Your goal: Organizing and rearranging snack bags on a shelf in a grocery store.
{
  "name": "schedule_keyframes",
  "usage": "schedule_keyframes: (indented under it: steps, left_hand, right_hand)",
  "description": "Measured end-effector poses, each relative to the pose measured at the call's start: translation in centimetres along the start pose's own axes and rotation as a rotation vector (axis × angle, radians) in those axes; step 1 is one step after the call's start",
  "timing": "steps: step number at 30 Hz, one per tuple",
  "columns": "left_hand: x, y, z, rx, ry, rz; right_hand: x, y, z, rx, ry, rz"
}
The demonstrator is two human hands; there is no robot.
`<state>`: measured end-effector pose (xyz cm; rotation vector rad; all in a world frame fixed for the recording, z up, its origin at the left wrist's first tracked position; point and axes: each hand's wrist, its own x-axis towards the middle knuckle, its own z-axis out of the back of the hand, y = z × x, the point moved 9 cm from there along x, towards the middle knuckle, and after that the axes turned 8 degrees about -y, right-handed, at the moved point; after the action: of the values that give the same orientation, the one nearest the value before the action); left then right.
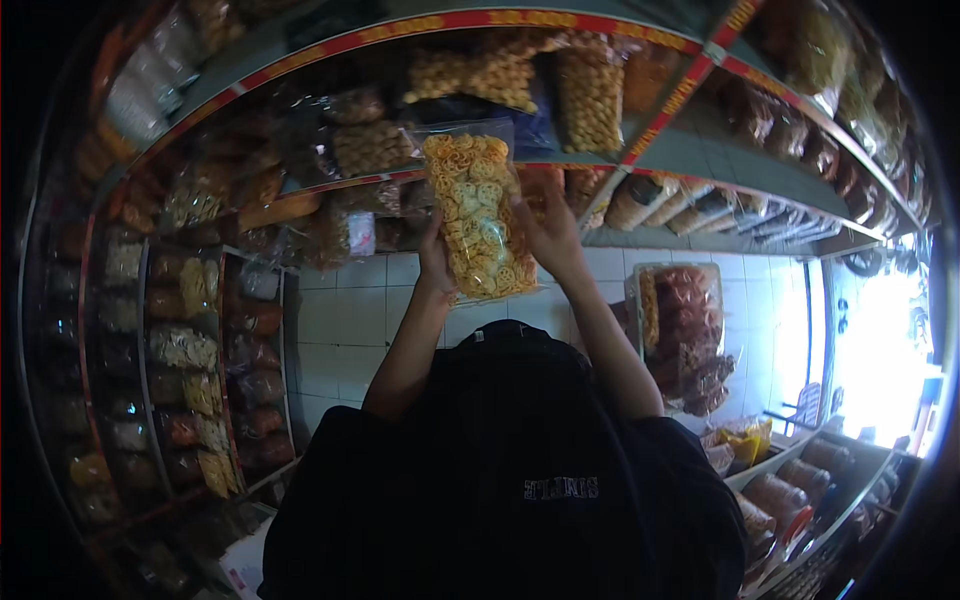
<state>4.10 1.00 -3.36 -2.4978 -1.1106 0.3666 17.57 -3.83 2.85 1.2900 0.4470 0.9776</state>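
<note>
A clear plastic bag (480, 217) full of yellow wheel-shaped crackers is held up in front of me, its flat top edge towards the shelf. My left hand (436, 259) grips the bag's lower left side, with part of the fingers hidden by the bag. At the right side of the bag is my right hand (551, 236), blurred, its fingers spread. Whether its thumb touches the plastic cannot be made out.
Shelves with red price strips (517, 19) carry bagged snacks, including bags of round snacks (591, 101). More packed shelves (184, 352) line the left. On the white tiled floor (337, 315) stands a clear container (679, 307) of packets. Jars (780, 502) fill a lower right shelf.
</note>
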Motion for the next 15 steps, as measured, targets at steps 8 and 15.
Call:
schedule_keyframes:
  steps: [8, 15]
  left_hand:
    - [-4.4, -11.0, 3.4, -0.098, 0.019, -0.176]
    - [-6.9, -15.4, 4.8, -0.093, -0.056, -0.238]
  right_hand:
    - [9.0, 22.1, -7.2, -0.294, -0.221, 0.901]
    - [19.7, 23.2, -18.4, -0.595, 0.03, 0.797]
